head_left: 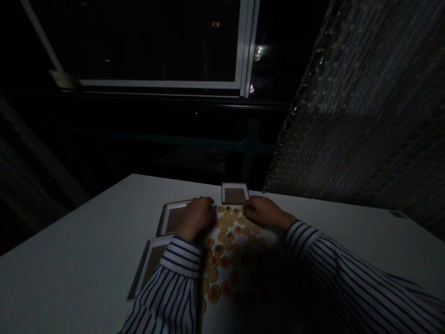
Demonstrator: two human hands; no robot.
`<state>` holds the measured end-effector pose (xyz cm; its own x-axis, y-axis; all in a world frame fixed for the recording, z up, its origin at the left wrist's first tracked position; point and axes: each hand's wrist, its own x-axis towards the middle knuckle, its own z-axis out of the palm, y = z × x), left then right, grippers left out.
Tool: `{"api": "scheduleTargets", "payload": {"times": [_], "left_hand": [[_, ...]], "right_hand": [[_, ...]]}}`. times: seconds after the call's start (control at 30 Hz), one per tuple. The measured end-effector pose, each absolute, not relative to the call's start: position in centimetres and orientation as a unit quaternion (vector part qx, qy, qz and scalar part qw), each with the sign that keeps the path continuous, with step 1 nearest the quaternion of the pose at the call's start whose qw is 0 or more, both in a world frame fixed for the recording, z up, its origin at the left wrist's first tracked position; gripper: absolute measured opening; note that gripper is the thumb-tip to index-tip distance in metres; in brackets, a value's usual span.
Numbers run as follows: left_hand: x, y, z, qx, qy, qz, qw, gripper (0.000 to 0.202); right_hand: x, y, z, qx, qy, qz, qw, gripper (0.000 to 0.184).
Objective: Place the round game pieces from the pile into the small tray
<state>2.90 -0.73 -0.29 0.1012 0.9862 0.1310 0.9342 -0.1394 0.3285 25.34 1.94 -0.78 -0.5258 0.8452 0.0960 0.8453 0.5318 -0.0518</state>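
Note:
Many round wooden Chinese chess pieces lie spread on the white table between my forearms. Some show red or black characters, others are blank side up. My left hand is curled at the left edge of the pieces, beside an open box tray; its fingertips are mostly hidden. At the far right edge of the pieces, my right hand has its fingers drawn together close to the table. Whatever sits under those fingers cannot be made out. Deep shadow covers the nearer pieces on the right.
A small open box stands at the table's far edge. Two more shallow box parts, one farther and one nearer, lie left of the pieces. Beyond the white table are a dark window and a hanging bead curtain.

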Motion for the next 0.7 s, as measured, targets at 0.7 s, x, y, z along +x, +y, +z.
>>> {"api": "scheduleTargets", "payload": {"times": [0.7], "left_hand": [[2.1, -0.5, -0.6, 0.729, 0.66, 0.17, 0.056, 0.032]], "right_hand": [[20.2, 4.5, -0.9, -0.476, -0.879, 0.036, -0.016, 0.031]]}}
